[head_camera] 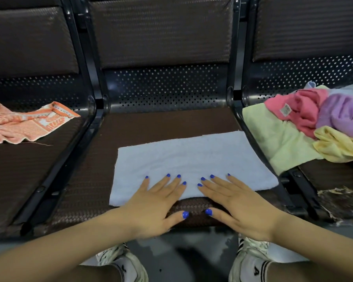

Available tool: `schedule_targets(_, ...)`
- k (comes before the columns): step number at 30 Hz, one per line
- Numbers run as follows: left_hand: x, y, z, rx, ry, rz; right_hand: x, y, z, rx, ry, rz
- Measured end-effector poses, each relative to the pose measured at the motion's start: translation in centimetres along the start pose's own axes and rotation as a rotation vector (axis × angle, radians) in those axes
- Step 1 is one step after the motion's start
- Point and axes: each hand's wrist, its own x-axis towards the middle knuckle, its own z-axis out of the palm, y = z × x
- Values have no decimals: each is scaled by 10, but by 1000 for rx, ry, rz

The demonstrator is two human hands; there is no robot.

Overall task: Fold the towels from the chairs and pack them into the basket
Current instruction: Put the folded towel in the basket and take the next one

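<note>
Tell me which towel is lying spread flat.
The light blue towel on the middle chair seat, under both hands. The orange patterned towel on the left chair and the pile on the right chair are crumpled.

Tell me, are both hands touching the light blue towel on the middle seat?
Touching. The head view shows the left hand and right hand lying flat, fingers on the light blue towel.

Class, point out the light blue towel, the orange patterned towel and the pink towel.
light blue towel (192, 159): head view, bare middle.
orange patterned towel (29, 125): head view, centre.
pink towel (302, 110): head view, upper fold.
</note>
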Motion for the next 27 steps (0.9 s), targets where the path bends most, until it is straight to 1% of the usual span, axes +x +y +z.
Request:
schedule_targets(2,-6,8,-4,-5,-132,-28,-2,-1,-7,63,-63,-11)
schedule_targets(5,-16,19,-14,-24,-272,-47,-1,3,-25,186,-116,-23)
schedule_targets(7,-22,22,-28,-48,-375,-75,1,12,-39,287,-67,39)
schedule_targets(8,-23,21,-39,-53,-408,-90,3,19,-45,325,-3,105)
schedule_targets(9,-23,18,-49,-44,-400,-96,5,27,-50,357,74,178)
schedule_targets(10,-22,14,-57,-13,-346,-92,6,33,-54,372,141,243)
schedule_targets(11,-18,10,-63,19,-239,-84,7,40,-54,344,203,292)
schedule_targets(12,-15,7,-67,34,-103,-88,10,46,-51,279,260,319)
schedule_targets(14,3,-3,-60,73,192,-75,18,55,-41,174,361,314)
schedule_targets(15,16,-8,-51,82,318,-34,22,57,-36,149,367,313)
schedule_targets(16,28,-12,-42,92,395,42,26,56,-29,126,310,344)
schedule_targets(18,49,-14,-26,87,432,183,32,53,-14,79,151,397)
schedule_targets(20,61,-11,-14,39,346,234,31,54,-4,49,53,416)
schedule_targets(22,65,-13,-6,-71,239,196,25,60,-4,61,13,400)
schedule_targets(24,62,-19,-2,-95,260,199,20,64,-7,60,-17,415)
schedule_targets(27,52,-32,4,-101,238,223,16,71,-11,137,-50,461)
